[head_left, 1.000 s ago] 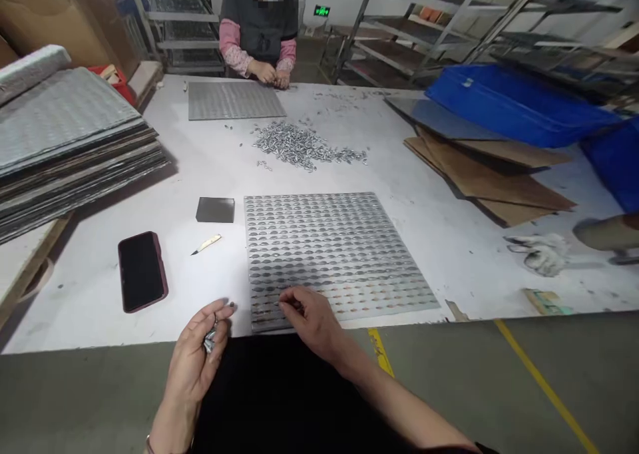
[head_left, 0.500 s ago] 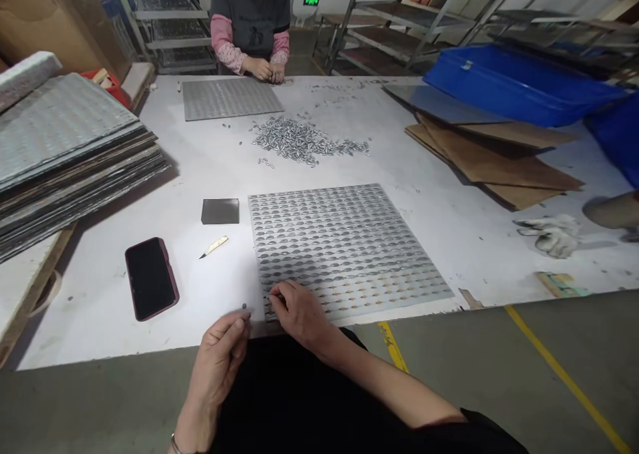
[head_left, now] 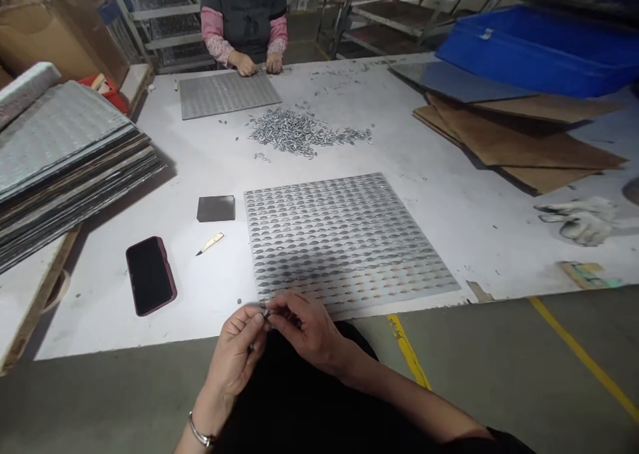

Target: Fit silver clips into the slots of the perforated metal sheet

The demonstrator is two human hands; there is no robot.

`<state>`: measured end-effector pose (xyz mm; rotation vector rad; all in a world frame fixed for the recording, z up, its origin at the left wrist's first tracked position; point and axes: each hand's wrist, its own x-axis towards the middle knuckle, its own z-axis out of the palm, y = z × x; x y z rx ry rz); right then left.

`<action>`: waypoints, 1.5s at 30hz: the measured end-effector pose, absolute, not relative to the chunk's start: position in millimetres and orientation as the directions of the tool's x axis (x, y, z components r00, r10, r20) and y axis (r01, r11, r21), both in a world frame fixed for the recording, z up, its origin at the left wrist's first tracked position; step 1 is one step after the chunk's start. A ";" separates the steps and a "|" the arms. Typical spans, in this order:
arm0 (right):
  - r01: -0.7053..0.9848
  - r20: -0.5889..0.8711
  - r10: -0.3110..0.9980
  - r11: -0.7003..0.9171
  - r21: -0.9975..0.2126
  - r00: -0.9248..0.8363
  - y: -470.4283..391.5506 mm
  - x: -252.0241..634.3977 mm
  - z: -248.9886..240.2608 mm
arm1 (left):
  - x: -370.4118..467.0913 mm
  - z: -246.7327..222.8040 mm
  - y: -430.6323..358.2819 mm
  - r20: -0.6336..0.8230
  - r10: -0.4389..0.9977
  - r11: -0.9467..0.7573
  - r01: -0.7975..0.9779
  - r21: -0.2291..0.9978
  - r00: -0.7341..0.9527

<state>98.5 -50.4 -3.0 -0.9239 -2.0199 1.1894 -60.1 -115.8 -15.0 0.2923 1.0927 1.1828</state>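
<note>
My left hand [head_left: 235, 354] is closed, its thumb and forefinger pinching a small grey leaf-shaped piece [head_left: 266, 312] at the table's front edge. The tips of my right hand [head_left: 310, 329] meet it there, thumb and forefinger closed on the same spot; how much of the piece each hand holds is hidden. Just beyond my hands lies a flat sheet [head_left: 324, 237] with rows of grey leaf-shaped pieces. Its near rows show orange-brown marks. Beside my left fingertips, one loose grey piece [head_left: 239, 301] rests on the white table [head_left: 100, 327].
Past the sheet is a heap of loose grey pieces [head_left: 289, 131]. On the left are a phone [head_left: 151, 275], a small knife [head_left: 210, 243], a dark block [head_left: 215, 208] and stacked sheets [head_left: 74, 168]. Brown boards [head_left: 524, 134], a blue bin [head_left: 539, 54] and gloves [head_left: 582, 221] lie right. A co-worker [head_left: 244, 24] sits opposite.
My right hand has come off the sheet's near left corner toward me, and my left hand has moved right, so their fingertips now meet. The co-worker's hands have moved apart slightly.
</note>
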 end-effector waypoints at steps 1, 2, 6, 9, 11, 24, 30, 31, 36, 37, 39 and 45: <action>0.264 0.137 0.812 0.337 -0.903 -0.568 -50.7 101.0 -3.2 | -57.0 -15.1 -114.4 -0.527 0.850 0.421 -0.587 0.692 -0.012; 0.282 0.116 0.819 0.321 -0.904 -0.561 -50.1 103.3 -4.4 | -54.9 -14.9 -113.3 -0.525 0.851 0.429 -0.579 0.693 0.002; 0.431 0.026 0.894 0.241 -0.870 -0.447 -40.8 110.9 -15.7 | -58.4 -11.2 -110.3 -0.542 0.839 0.430 -0.559 0.709 -0.042; 0.536 0.038 0.927 0.248 -0.807 -0.372 -32.4 110.0 -25.6 | -71.3 -6.9 -108.7 -0.557 0.821 0.407 -0.560 0.722 -0.121; 0.579 0.060 0.929 0.277 -0.766 -0.365 -29.0 105.2 -30.9 | -79.7 -5.5 -108.0 -0.552 0.823 0.395 -0.563 0.726 -0.134; 0.795 0.012 0.928 0.327 -0.512 -0.373 -27.3 84.2 -38.3 | -70.0 -5.9 -110.5 -0.540 0.841 0.432 -0.551 0.714 -0.039; 0.627 0.081 0.926 0.312 -0.714 -0.368 -34.2 94.5 -21.4 | -56.4 3.8 -112.0 -0.555 0.829 0.430 -0.553 0.714 -0.071; 0.553 0.134 0.899 0.367 -0.748 -0.416 -37.1 98.4 -16.1 | -52.9 5.1 -112.0 -0.562 0.824 0.430 -0.562 0.707 -0.075; 0.339 0.241 0.629 0.656 -0.674 -0.739 -45.4 112.5 5.4 | -35.3 9.8 -107.7 -0.572 0.818 0.445 -0.565 0.694 -0.058; 0.336 0.235 0.600 0.682 -0.650 -0.764 -45.3 113.6 6.7 | -33.1 10.3 -106.2 -0.576 0.816 0.457 -0.554 0.696 -0.050; 0.340 0.226 0.571 0.712 -0.614 -0.789 -44.2 114.3 6.7 | -30.5 10.6 -103.6 -0.598 0.801 0.491 -0.534 0.688 -0.034; 0.329 0.215 0.536 0.738 -0.589 -0.816 -43.0 113.1 5.4 | -30.9 5.8 -101.9 -0.674 0.736 0.597 -0.520 0.611 0.053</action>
